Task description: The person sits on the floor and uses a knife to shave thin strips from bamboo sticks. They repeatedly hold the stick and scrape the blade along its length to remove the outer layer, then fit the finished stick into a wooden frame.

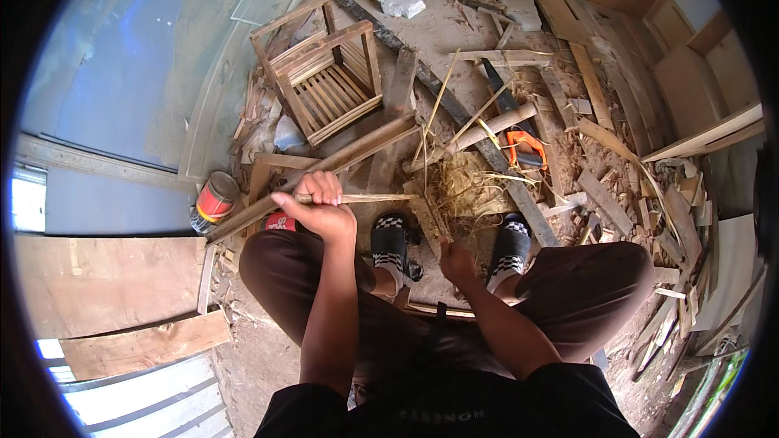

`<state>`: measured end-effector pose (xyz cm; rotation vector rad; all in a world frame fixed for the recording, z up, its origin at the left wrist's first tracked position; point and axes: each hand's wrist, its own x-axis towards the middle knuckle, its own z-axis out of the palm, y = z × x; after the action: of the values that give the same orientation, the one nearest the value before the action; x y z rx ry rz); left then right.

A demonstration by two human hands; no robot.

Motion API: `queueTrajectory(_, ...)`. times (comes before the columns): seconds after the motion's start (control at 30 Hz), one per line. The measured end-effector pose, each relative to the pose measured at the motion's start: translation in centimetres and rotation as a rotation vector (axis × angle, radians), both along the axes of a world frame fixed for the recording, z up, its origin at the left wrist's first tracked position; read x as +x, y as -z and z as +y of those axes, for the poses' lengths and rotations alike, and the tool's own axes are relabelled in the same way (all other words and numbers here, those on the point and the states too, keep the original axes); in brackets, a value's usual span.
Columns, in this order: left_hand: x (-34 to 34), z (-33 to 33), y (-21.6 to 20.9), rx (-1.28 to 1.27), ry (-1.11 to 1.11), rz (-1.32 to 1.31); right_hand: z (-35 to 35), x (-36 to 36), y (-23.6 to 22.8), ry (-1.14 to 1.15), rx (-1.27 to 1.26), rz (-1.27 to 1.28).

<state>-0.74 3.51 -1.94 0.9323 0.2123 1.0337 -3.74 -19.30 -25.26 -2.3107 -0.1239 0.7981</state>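
My left hand [323, 209] is closed around a thin, pale wooden strip [377, 197], its thumb pointing out to the left. The strip lies roughly level and its far end reaches right, in front of my feet. Between my knees my right hand [459, 264] is closed. A narrow brownish piece [430, 215] slants from it up and left to near the strip's tip; whether that piece is in its grip, I cannot tell. Just beyond lies a heap of straw-coloured shavings [471, 186]. Under my left forearm a long wooden beam [365, 146] runs aslant.
A slatted wooden frame [333, 85] stands ahead to the left. An orange-handled handsaw [526, 148] lies on scrap wood at the right. A red and yellow can [217, 196] is by the left wall. Loose boards [604, 203] and a dark bar [454, 93] cover much ground.
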Motion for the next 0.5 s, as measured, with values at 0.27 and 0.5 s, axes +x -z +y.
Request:
queueTrajectory(0.27,-1.0,0.0,0.7,0.144,0.162,-0.009,4.7,-1.1,-5.0,0.332,0.601,0.323)
queueTrajectory(0.5,-1.1,0.1,0.5,0.120,0.207,-0.026,5.7,-1.1,-3.2,0.289,0.584,0.076)
